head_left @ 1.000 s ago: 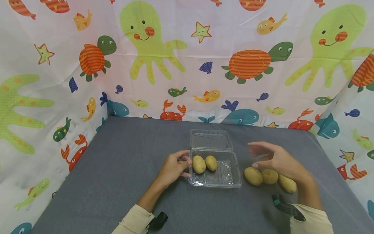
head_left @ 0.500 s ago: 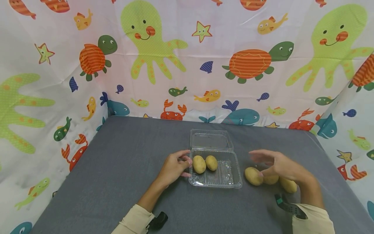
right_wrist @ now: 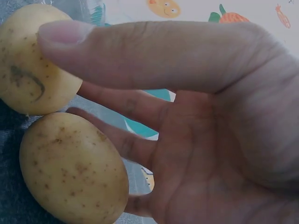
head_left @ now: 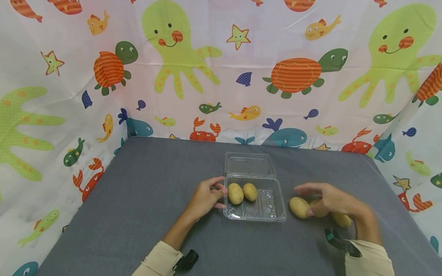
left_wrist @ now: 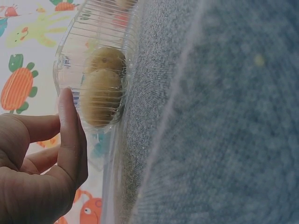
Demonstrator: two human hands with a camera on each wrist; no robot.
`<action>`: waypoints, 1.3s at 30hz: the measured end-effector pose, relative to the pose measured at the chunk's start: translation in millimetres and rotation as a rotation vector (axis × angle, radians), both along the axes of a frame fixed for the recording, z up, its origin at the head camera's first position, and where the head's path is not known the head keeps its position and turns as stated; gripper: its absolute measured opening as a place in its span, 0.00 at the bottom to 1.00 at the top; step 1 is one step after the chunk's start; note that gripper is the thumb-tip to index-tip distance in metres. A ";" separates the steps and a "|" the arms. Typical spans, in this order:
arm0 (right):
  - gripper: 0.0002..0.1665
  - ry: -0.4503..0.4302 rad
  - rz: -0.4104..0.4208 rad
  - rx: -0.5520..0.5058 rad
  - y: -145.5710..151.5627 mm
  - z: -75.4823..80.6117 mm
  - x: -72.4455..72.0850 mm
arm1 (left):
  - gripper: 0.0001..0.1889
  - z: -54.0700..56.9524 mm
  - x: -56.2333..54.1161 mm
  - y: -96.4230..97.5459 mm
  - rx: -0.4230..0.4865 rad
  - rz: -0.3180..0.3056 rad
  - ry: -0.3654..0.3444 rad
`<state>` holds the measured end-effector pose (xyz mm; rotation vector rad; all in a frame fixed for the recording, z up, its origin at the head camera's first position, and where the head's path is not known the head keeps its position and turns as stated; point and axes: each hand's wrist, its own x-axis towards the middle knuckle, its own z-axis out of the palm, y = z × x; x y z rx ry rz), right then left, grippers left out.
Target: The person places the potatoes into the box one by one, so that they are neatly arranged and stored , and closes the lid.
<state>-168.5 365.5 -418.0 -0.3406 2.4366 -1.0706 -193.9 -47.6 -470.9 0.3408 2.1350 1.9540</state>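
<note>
A clear plastic container (head_left: 267, 218) with its lid raised stands at the table's middle; two potatoes (head_left: 235, 194) lie side by side in its left part. My left hand (head_left: 206, 197) holds its left rim, with the thumb over the edge, and in the left wrist view the fingertips (left_wrist: 68, 100) meet the wall. My right hand (head_left: 333, 199) arches over three potatoes to the container's right, partly hiding two of them. Its thumb is at the leftmost potato (head_left: 299, 207), which shows a dark mark in the right wrist view. Beside that sits another potato (right_wrist: 72, 170).
A grey cloth (head_left: 155, 184) covers the table. White curtains (head_left: 221, 50) printed with sea animals stand behind it and along both sides. Dark wrist straps (head_left: 342, 245) are on both arms.
My right hand has lowered and come nearer over the potatoes, its thumb moving to the leftmost one. The left hand, the container and the potatoes have stayed in place.
</note>
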 end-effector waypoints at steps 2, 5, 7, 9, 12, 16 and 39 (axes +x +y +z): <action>0.41 0.002 0.016 0.014 -0.7 -1.0 -0.9 | 0.25 0.2 0.0 -0.2 -0.003 0.003 -0.001; 0.39 -0.009 0.021 0.039 -2.7 -1.3 -1.4 | 0.25 0.5 -0.1 -0.3 -0.006 0.004 -0.001; 0.39 -0.014 0.028 0.047 -3.5 -1.1 -1.5 | 0.25 0.9 -0.1 -0.3 -0.007 0.004 -0.002; 0.38 -0.017 0.033 0.052 -4.0 -1.1 -1.8 | 0.25 0.7 -0.2 -0.2 -0.005 0.002 -0.002; 0.38 -0.023 0.046 0.051 -3.8 -2.0 -2.3 | 0.25 0.6 -0.1 -0.2 -0.003 0.003 -0.005; 0.38 -0.030 0.051 0.055 -4.0 -2.8 -2.8 | 0.25 0.3 -0.2 -0.1 -0.003 0.005 -0.005; 0.38 -0.013 0.060 0.059 -5.6 -6.7 -4.4 | 0.25 0.1 -0.2 0.0 0.004 -0.003 0.002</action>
